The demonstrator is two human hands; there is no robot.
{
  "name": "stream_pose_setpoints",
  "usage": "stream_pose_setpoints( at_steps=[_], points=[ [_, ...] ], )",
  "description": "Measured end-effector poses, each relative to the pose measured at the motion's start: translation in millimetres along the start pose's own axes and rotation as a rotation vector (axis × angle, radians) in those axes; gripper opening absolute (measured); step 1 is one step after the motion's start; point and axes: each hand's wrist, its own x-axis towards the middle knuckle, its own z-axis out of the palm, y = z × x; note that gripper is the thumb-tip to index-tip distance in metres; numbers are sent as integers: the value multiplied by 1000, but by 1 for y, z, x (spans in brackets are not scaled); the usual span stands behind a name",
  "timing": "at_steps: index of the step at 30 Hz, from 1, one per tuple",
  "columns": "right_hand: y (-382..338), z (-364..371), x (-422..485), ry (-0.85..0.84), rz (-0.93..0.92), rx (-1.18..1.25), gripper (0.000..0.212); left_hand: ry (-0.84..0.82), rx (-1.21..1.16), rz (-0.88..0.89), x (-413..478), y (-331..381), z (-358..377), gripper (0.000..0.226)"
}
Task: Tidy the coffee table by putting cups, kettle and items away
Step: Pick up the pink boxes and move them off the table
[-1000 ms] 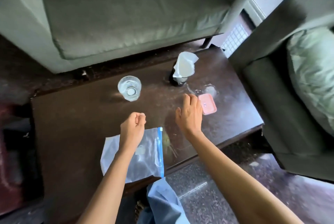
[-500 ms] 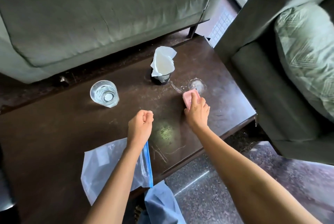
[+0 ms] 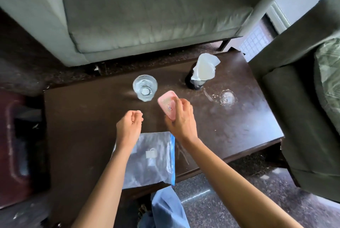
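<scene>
Gripping a pink case [image 3: 167, 104], right hand [image 3: 181, 120]; left hand [image 3: 128, 126] fisted.

Grey-green sofa [image 3: 147, 16], dark armchair [image 3: 287, 73], speckled floor [image 3: 261, 176] (seemingly stone)

- Your right hand [image 3: 181, 119] grips a pink case [image 3: 166, 102], tilted over the coffee table [image 3: 239, 126]
- Your left hand [image 3: 129, 126] is curled in a fist, holding nothing, over a clear zip bag [image 3: 152, 159] lying at the near edge
- A glass of water [image 3: 145, 89] stands just beyond the case
- A tissue [image 3: 205, 66] sticks out of a black mesh holder [image 3: 196, 84] near the far right corner
</scene>
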Motion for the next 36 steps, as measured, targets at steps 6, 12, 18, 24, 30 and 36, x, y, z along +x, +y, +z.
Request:
stream_pose_setpoints(
  at_steps=[6,12,18,24,30,36],
  points=[
    [-107,45,19,-57,-239,103,64,192,-47,-32,2,-32,-94,23],
    [-208,81,37,-127,-417,238,59,334,-152,-104,0,-72,-170,20],
    [-309,110,56,-228,-543,318,56,424,-216,-154,0,-95,-217,18],
    [-407,136,75,-363,-723,390,57,518,-258,-215,13,-104,-253,20],
    [-493,179,75,-528,-850,343,58,542,-296,-241,19,-118,-270,17],
    [-556,233,62,-609,-958,175,60,535,-356,-292,22,-133,-277,14]
  ],
)
